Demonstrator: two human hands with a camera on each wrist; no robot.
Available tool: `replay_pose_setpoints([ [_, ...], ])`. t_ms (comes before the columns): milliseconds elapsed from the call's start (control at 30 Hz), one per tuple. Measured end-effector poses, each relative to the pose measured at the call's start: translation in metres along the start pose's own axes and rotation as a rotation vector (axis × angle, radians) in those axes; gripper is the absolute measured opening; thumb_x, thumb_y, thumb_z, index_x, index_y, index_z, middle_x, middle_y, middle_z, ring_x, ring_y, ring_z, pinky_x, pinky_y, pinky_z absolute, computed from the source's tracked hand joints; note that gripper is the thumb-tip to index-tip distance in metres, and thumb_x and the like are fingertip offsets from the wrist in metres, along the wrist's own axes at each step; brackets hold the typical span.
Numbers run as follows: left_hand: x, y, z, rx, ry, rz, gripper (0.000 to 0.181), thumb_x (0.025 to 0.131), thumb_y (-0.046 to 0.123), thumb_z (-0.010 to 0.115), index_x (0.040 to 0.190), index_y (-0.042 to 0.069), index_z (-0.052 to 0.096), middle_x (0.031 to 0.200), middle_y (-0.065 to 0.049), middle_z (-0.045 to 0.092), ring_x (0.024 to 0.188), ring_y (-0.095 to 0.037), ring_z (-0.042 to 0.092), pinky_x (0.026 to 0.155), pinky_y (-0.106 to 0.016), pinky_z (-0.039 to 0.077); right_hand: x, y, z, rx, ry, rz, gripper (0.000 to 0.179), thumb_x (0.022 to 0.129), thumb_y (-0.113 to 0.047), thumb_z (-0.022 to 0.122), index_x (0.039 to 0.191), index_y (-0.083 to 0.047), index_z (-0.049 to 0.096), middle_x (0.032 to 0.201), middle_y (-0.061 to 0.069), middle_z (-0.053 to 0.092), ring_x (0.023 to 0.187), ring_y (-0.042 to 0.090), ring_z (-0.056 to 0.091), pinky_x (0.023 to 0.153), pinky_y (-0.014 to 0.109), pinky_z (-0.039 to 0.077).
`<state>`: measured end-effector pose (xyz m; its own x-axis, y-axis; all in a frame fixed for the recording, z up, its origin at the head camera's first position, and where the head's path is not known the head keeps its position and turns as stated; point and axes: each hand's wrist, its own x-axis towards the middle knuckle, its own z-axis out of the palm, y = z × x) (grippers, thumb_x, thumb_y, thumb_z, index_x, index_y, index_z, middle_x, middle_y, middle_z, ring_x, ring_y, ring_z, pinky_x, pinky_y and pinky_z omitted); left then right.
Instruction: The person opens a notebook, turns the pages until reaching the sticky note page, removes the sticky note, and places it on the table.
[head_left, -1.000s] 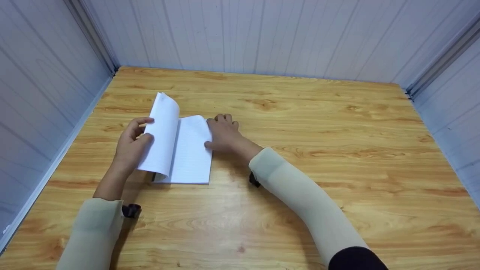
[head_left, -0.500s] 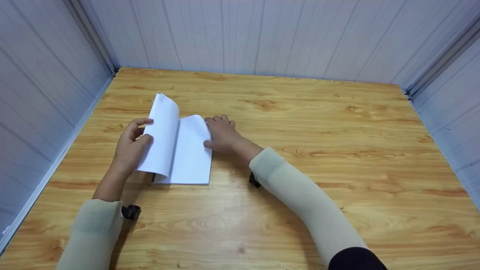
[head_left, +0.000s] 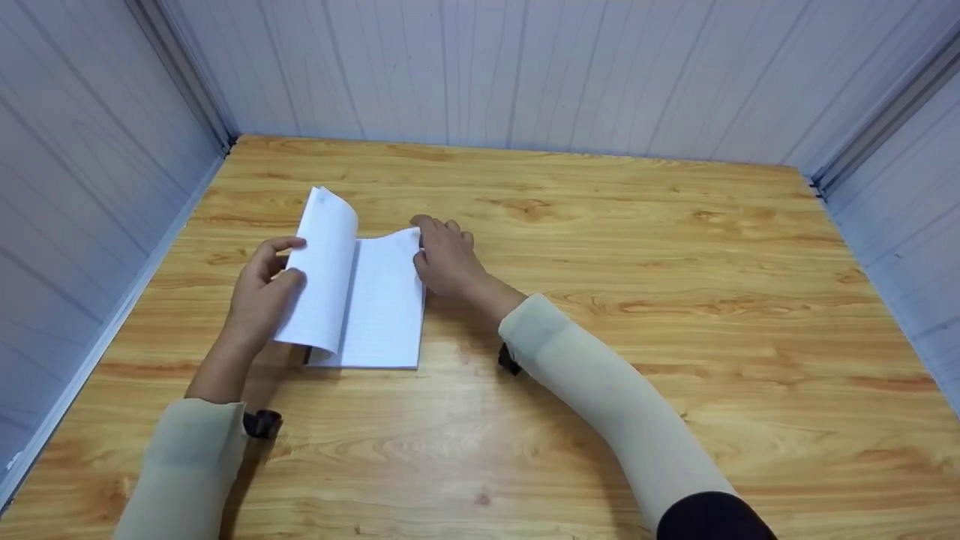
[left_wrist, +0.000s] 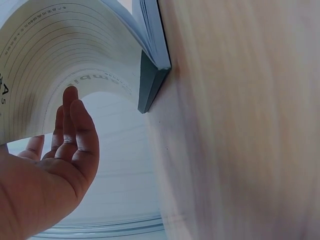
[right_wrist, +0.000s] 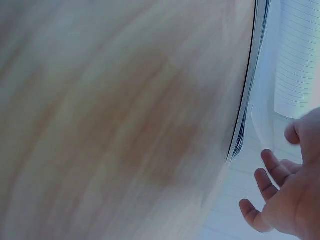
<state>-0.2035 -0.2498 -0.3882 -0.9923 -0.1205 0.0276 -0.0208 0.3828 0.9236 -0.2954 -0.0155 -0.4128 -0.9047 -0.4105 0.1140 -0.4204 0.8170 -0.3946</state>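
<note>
A lined notebook (head_left: 384,300) lies spread on the wooden table, left of the middle. The left hand (head_left: 262,292) holds its turned-over cover and leaves (head_left: 321,270) upright in a curve, thumb on the page side and fingers behind. In the left wrist view those fingers (left_wrist: 70,130) rest against the printed inner side of the cover (left_wrist: 65,55), near the dark spine (left_wrist: 150,80). The right hand (head_left: 448,259) is at the top right corner of the right page, which is lifted. In the right wrist view its thumb and fingers stand apart, the index fingertip touching the loose leaf (right_wrist: 265,105).
The wooden table (head_left: 600,247) extends to the right and front. White panel walls (head_left: 480,67) enclose it at the back and both sides. A dark wrist device (head_left: 262,424) is on the left wrist, another (head_left: 509,360) on the right.
The right hand has shifted slightly up along the page edge, its index finger now reaching past the top corner. The page corner, earlier rounded, now points up. The left hand stays still.
</note>
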Motion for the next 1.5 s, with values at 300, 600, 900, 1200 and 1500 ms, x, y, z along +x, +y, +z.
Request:
replay_pose_setpoints([
  [300,0.002,0.001,0.001,-0.037,0.002,0.026,0.039,0.083,0.009,0.041,0.121,0.018,0.045,0.105,-0.009,0.050,0.085,-0.016,0.052,0.066,-0.026,0.044,-0.002,-0.001,-0.001,0.077,0.108,-0.180,0.038,0.081,-0.013,0.046,0.117,-0.019,0.038,0.097,-0.010,0.056,0.086,0.010,0.044,0.082,0.037,0.030],
  [600,0.001,-0.001,0.001,0.002,-0.001,0.004,0.038,0.085,0.013,0.041,0.122,0.020,0.044,0.110,-0.008,0.048,0.090,-0.017,0.050,0.069,-0.026,0.043,-0.004,-0.005,0.001,0.148,0.080,-0.242,0.041,0.083,-0.026,0.052,0.119,-0.016,0.035,0.096,-0.012,0.057,0.098,0.008,0.049,0.090,0.038,0.028],
  [900,0.001,0.001,0.001,-0.001,-0.001,-0.015,0.037,0.086,0.015,0.041,0.121,0.023,0.043,0.113,-0.007,0.047,0.095,-0.019,0.048,0.074,-0.030,0.041,-0.006,-0.009,-0.001,0.059,-0.012,-0.335,0.024,0.085,-0.031,0.048,0.107,-0.021,0.048,0.104,-0.009,0.054,0.097,0.009,0.045,0.084,0.036,0.032],
  [1200,-0.001,0.002,0.003,0.008,-0.006,-0.027,0.038,0.085,0.016,0.041,0.122,0.023,0.043,0.111,-0.008,0.047,0.091,-0.019,0.049,0.069,-0.028,0.044,-0.009,-0.011,-0.001,0.026,-0.083,-0.429,0.036,0.083,-0.035,0.049,0.118,-0.026,0.045,0.107,-0.008,0.058,0.100,0.013,0.045,0.084,0.037,0.030],
  [1500,-0.001,0.002,0.005,0.003,-0.019,-0.051,0.037,0.086,0.017,0.040,0.123,0.025,0.041,0.113,-0.007,0.046,0.093,-0.020,0.049,0.069,-0.029,0.045,-0.011,-0.010,-0.001,0.020,-0.202,-0.482,0.055,0.083,-0.040,0.049,0.133,-0.042,0.024,0.127,-0.017,0.045,0.110,0.013,0.040,0.089,0.040,0.029],
])
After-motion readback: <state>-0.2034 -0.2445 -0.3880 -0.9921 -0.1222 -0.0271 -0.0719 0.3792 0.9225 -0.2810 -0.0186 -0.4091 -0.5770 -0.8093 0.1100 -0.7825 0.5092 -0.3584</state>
